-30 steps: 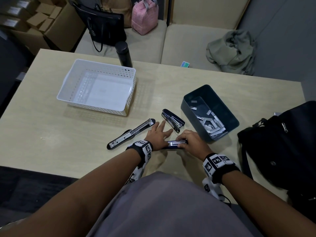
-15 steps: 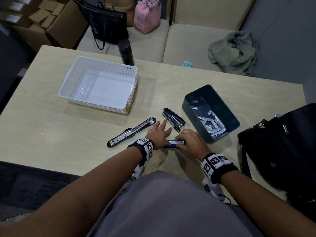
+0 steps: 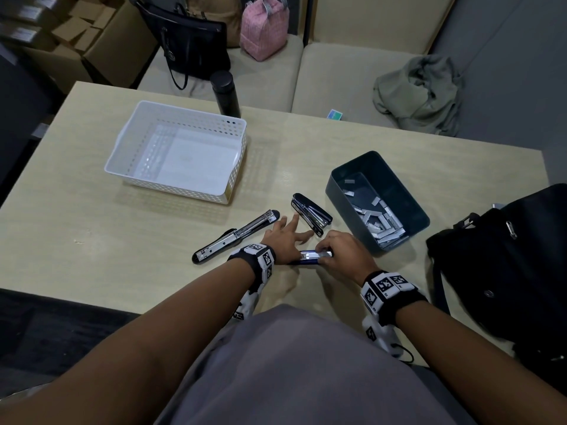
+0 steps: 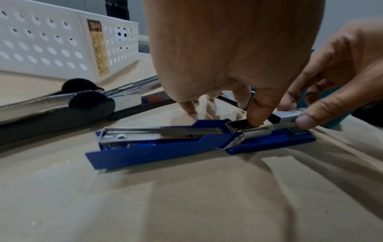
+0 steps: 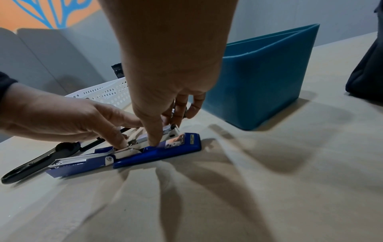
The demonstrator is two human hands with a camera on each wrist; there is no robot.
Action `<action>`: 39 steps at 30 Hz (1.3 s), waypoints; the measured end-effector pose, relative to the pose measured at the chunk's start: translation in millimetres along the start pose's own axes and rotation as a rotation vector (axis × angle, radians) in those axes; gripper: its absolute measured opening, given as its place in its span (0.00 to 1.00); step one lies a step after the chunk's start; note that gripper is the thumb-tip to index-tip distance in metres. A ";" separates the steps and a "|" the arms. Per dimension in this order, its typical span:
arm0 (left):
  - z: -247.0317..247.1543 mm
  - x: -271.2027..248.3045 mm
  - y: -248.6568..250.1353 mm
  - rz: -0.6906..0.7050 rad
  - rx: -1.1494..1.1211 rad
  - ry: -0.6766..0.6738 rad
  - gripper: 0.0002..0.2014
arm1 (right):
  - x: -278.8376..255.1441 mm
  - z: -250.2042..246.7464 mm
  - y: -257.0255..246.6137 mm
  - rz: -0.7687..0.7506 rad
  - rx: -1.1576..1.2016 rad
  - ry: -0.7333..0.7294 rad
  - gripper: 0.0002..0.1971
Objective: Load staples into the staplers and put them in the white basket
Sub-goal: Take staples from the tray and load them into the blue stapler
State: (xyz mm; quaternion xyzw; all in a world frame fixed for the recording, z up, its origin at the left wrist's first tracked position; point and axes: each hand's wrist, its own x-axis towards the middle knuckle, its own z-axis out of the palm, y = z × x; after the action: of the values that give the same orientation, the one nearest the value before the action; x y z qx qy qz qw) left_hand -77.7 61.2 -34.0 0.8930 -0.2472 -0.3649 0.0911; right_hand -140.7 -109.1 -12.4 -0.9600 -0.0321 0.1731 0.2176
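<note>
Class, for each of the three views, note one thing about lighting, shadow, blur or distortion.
Head view: dim, and the table edges bow from the wide lens. Left wrist view: the blue stapler is fairly sharp, the left hand looms oversized. Right wrist view: several overlapping hand shadows fan across the table.

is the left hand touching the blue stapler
Touching. The left wrist view shows the left hand's thumb tip pressed into the metal channel of the opened blue stapler, which lies flat on the table.

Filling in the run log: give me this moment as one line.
step: loading blue stapler | left hand: presses it open | right hand: pinches staples at its front | basket: no staplers
</note>
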 end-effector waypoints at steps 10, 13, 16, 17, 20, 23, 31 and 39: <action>-0.7 -1.8 1.3 -0.005 0.006 -0.008 0.32 | 2.5 -4.1 -2.8 0.001 -0.042 -0.018 0.10; -0.1 -1.4 1.5 -0.010 0.011 -0.008 0.31 | 1.7 -3.4 -3.6 -0.012 -0.057 -0.013 0.10; -0.3 -1.6 1.8 -0.010 0.016 -0.005 0.31 | 2.0 -3.6 -3.3 -0.009 -0.062 -0.029 0.11; -0.2 -1.3 1.7 -0.012 0.016 -0.006 0.31 | 2.7 -3.9 -2.7 -0.001 -0.044 -0.038 0.11; 1.6 -0.6 1.8 -0.019 0.020 -0.005 0.30 | 5.1 -4.7 -0.9 0.055 0.060 -0.057 0.11; 2.0 -0.1 1.7 -0.019 0.027 -0.003 0.30 | 9.4 -4.3 -0.5 0.120 0.124 -0.070 0.07; 1.3 -1.3 1.8 -0.016 0.016 0.003 0.31 | 13.0 4.6 1.2 0.156 0.156 -0.074 0.03; 2.2 0.6 -0.6 -0.015 0.027 -0.004 0.30 | 13.3 -0.4 3.3 0.144 0.162 -0.121 0.06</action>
State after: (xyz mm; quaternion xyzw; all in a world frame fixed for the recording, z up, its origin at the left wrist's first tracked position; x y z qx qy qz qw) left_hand -78.6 61.4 -36.1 0.8953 -0.2454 -0.3640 0.0759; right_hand -128.1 -110.4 -17.7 -0.9269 0.0380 0.2477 0.2793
